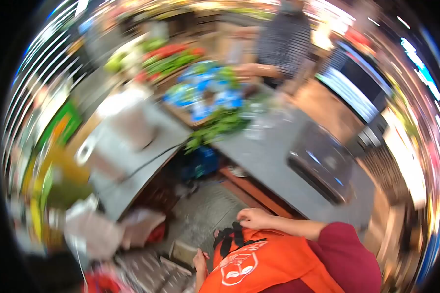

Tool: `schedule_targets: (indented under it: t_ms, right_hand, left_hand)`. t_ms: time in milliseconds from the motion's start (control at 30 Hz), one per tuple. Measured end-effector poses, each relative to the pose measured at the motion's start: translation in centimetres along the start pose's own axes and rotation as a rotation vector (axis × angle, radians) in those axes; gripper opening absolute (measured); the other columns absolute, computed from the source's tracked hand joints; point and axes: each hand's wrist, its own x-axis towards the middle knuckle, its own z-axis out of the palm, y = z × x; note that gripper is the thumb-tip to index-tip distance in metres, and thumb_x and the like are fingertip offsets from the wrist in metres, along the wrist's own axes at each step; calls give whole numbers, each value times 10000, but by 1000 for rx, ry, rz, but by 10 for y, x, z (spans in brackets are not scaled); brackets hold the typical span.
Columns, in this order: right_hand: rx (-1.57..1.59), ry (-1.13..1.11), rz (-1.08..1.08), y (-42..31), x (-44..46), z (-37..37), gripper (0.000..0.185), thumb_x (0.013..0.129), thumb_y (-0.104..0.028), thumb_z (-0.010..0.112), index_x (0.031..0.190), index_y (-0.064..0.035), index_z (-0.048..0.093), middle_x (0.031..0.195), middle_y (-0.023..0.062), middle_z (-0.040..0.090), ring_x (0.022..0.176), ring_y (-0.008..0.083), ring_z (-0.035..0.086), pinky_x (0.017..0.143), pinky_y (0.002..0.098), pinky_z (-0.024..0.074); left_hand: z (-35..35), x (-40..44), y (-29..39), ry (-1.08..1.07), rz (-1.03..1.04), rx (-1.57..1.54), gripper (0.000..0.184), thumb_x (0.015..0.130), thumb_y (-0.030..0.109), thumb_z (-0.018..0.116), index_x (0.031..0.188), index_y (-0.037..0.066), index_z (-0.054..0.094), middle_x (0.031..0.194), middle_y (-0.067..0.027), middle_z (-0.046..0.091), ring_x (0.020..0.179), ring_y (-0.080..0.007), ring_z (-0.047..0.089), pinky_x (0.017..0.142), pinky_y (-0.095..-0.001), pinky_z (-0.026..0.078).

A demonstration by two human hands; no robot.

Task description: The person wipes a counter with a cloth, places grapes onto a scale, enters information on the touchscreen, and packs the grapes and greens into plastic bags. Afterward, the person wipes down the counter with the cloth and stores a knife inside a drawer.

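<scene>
My right hand (pixel 254 218) reaches in from a maroon sleeve, its fingers closed at a black strap (pixel 238 235) on the front of an orange apron (pixel 278 259). The strap looks bunched or looped beside the fingertips. A white printed emblem shows on the apron. Lower and to the left, my left hand (pixel 200 259) is beside the apron's edge with its fingers curled. Blur and the small visible part of that hand hide what is in it, if anything.
Ahead, a grey counter (pixel 264 151) carries a dark box-like device (pixel 322 158), leafy greens (pixel 217 129) and blue-and-white packets (pixel 203 93). A monitor (pixel 355 80) stands at the right. Another person (pixel 284 44) in a striped top is behind the counter. Bags (pixel 93 229) lie at lower left.
</scene>
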Motion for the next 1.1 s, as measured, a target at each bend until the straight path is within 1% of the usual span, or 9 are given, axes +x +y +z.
schedule_targets:
  t_ms: [167,200,233,567,633,733,833,967,1100]
  right_hand:
    - [184,314,199,30,-69,-8,212,764,-180,565,934,-55,582,932,123,616,872,273,599,747,376,473]
    - [211,397,226,37,-86,-10,207,766,-181,565,929,-55,582,921,121,619,858,271,603,733,374,477]
    - [240,479,244,46,-100,-9,202,767,-181,564,924,-55,582,910,119,623,844,268,607,718,372,480]
    - [192,1499,705,194,-267,-28,141,775,-130,600,895,-57,599,740,97,627,644,205,608,616,312,490]
    - [264,1461,939,236,-297,-46,304,753,-131,619,1046,-81,556,935,125,611,817,233,598,719,325,478]
    - [-51,1427,975,272,-305,-86,525,708,-142,647,1201,-154,466,1209,131,477,1078,327,476,836,393,432]
    - [-162,1105,1048,292,-298,-125,661,677,-159,681,1269,-212,392,1327,106,336,1191,356,332,908,431,380]
    - [-103,999,1008,326,-303,-151,538,656,-139,686,1147,-223,484,1201,53,429,1099,307,409,860,449,417]
    - [-56,1184,983,355,-343,-150,383,639,-102,636,998,-191,537,1040,41,506,991,296,490,732,423,470]
  left_hand:
    - [40,59,56,-327,210,166,219,868,158,530,687,34,534,636,-26,542,574,-106,497,545,-253,424]
    - [40,74,51,-437,239,67,59,822,29,538,767,44,526,692,-17,536,619,-99,496,568,-247,425]
    - [34,97,46,-466,296,153,105,785,-47,509,824,51,511,738,-5,517,660,-89,489,590,-235,417]
    - [151,59,113,-492,284,370,107,822,14,534,926,38,540,781,3,523,691,-90,498,638,-228,433]
    - [187,43,119,-549,295,311,106,825,24,538,930,39,548,795,2,533,710,-91,507,643,-230,435]
    - [247,11,131,-596,390,402,70,832,44,555,902,43,560,812,-3,549,720,-89,513,650,-229,438]
    - [301,-23,145,-670,466,484,53,843,60,566,888,32,566,792,-6,563,692,-86,515,650,-222,434]
    - [350,-64,159,-704,487,508,68,839,51,561,900,21,570,783,-3,568,684,-80,513,661,-217,429]
    - [368,-81,160,-643,465,578,73,836,40,557,903,20,577,787,-4,570,692,-75,511,662,-218,426]
